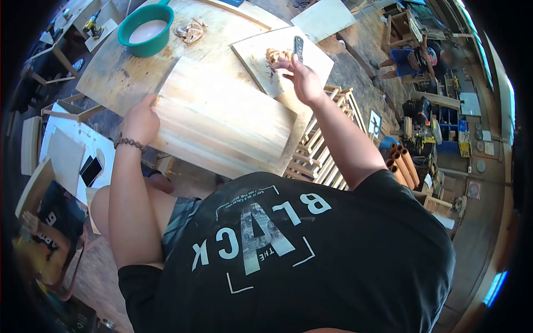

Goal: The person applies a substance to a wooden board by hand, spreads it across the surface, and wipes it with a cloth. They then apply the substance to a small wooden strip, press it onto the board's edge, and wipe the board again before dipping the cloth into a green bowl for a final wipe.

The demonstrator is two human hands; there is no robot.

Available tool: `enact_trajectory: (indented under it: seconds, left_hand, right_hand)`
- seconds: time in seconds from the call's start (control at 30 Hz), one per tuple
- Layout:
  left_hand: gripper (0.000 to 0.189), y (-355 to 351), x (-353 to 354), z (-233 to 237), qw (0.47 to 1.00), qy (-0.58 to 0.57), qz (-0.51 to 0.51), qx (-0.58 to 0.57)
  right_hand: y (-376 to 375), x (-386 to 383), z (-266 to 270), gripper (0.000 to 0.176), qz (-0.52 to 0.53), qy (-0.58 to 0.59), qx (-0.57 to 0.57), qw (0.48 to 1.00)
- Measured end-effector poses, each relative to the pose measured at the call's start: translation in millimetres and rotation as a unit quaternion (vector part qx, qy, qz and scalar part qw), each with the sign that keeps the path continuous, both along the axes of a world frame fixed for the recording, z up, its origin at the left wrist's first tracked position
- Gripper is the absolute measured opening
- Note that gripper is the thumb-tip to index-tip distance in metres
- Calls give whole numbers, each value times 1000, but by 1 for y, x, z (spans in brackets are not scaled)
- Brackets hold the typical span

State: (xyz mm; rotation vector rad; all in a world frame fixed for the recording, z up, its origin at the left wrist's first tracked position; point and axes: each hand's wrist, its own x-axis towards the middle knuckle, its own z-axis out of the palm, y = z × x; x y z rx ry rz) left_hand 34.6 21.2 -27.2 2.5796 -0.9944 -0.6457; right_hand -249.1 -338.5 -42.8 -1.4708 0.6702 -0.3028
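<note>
A pale wooden panel [222, 116] lies slanted in front of me, over the table's near edge. My left hand [140, 122], with a beaded bracelet at the wrist, grips the panel's left end. Beyond the panel's right part, my right hand [302, 77] is closed on a tool with a dark patterned handle [298, 49]; the tool's working end cannot be made out. That hand is over a white board [252, 49], beside a lump of brownish paste [275, 55] on it. A crumpled cloth [190, 30] and a green bowl of whitish liquid [145, 31] stand farther back.
Slatted wooden frames [327, 147] stand below the board at the right. A phone [90, 170] lies on a white surface at the left. One person [47, 238] sits at the lower left; another [425, 58] is at the upper right. Brown tubes [404, 165] stand farther right.
</note>
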Motion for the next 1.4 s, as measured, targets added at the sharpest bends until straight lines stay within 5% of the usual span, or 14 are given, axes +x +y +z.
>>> enact_trajectory:
  seconds: [0.17, 0.27, 0.3, 0.33, 0.4, 0.67, 1.1, 1.2, 1.4]
  left_hand:
    - [44, 1, 1, -1, 1000, 14, -7, -19]
    - [44, 5, 2, -10, 1000, -6, 3, -29]
    - [43, 3, -2, 0, 1000, -4, 10, -23]
    - [43, 2, -2, 6, 1000, -1, 14, -21]
    - [43, 2, 0, 0, 1000, -2, 19, -23]
    - [45, 3, -6, 9, 999, 16, 35, -22]
    - [46, 2, -5, 5, 1000, -6, 18, -23]
    - [46, 2, -6, 8, 1000, 1, 19, -11]
    - [45, 0, -7, 3, 1000, -1, 23, -7]
  right_hand:
    - [79, 33, 14, 70, 47, -67, 203, 976]
    - [114, 61, 5, 65, 110, -14, 62, 992]
    - [123, 70, 10, 64, 185, 26, -136, 973]
    - [141, 82, 7, 64, 204, 53, -210, 955]
    - [162, 98, 24, 65, 287, 80, -500, 813]
    - [173, 138, 5, 74, 353, 138, -604, 701]
    - [180, 153, 46, 80, 466, 254, -690, 492]
    - [189, 156, 59, 82, 432, 297, -666, 530]
    - [187, 134, -5, 78, 348, 161, -634, 672]
